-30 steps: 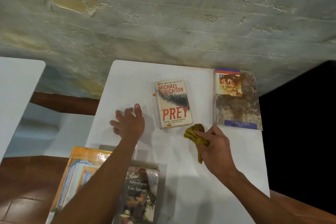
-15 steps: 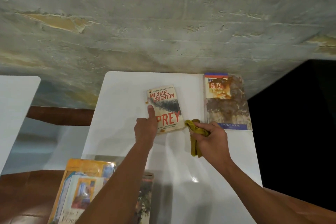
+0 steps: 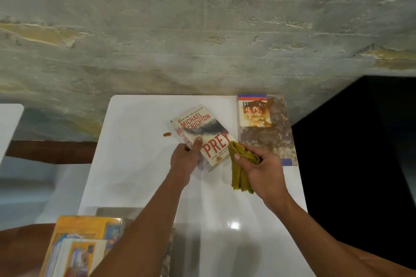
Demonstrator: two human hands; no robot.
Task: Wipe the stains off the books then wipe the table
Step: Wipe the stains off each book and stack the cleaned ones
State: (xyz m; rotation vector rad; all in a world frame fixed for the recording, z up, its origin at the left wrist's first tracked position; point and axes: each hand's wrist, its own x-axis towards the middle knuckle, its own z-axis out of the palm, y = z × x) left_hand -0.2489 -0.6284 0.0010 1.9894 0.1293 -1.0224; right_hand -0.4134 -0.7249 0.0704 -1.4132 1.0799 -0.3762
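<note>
**deskwatcher:** Mustard-yellow cloth (image 3: 242, 167) is bunched in the right hand (image 3: 262, 170), fingers curled round it, loose end hanging toward the near side. Its far tip sits just at the right edge of the Prey paperback (image 3: 203, 136).

**pagefix:** And the book's long axis?

**deskwatcher:** Skewed, running from far-left to near-right across the white desk (image 3: 139, 164). Looks tipped up off the desk on its near side, though I can't be sure from this angle. The left hand (image 3: 185, 159) grips its left edge, thumb pressed on the cover.

**pagefix:** So which hand does the wiping?

**deskwatcher:** Right one, I'd say. The orange stain on the cover (image 3: 218, 159) lies at the near corner, just left of the cloth. A short swipe leftward should do it. The orange spot on the desk (image 3: 167, 134) is left of the book, nearer the left hand.
</note>
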